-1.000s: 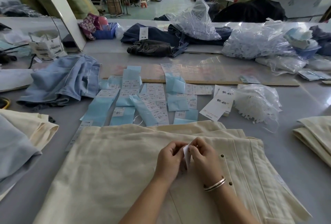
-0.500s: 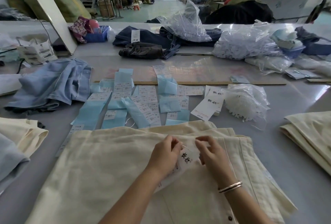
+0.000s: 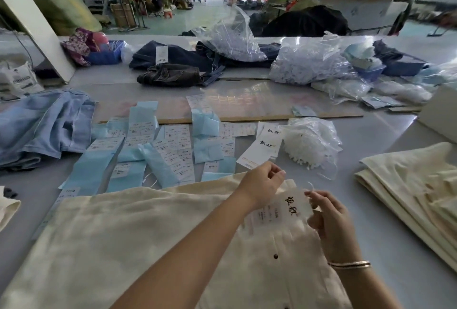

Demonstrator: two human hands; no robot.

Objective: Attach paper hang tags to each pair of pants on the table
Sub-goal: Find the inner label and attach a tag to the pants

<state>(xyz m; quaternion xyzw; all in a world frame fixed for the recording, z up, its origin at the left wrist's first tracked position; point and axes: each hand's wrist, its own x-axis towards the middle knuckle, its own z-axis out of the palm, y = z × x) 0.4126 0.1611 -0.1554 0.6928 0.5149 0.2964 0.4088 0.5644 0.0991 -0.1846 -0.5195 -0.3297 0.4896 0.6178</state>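
Cream pants (image 3: 123,239) lie flat on the grey table in front of me. A white paper hang tag (image 3: 279,209) with black characters rests on their waistband, between my hands. My left hand (image 3: 262,182) has its fingers curled at the tag's upper left and pinches something thin there. My right hand (image 3: 326,212) is at the tag's right edge and pinches a thin clear loop (image 3: 310,185) that rises above the tag. More white hang tags (image 3: 262,150) lie just beyond the pants.
Blue and white label sheets (image 3: 158,145) cover the table's middle. A clear bag of white fasteners (image 3: 309,143) sits beside the tags. Folded cream pants (image 3: 415,182) are stacked at right, light blue jeans (image 3: 44,123) at left, dark jeans (image 3: 173,75) and plastic bags at the back.
The tag has come down from upright between my fingers to lie flat on the waistband. My hands have moved apart, the left one upward, and the loop now shows at my right fingers.
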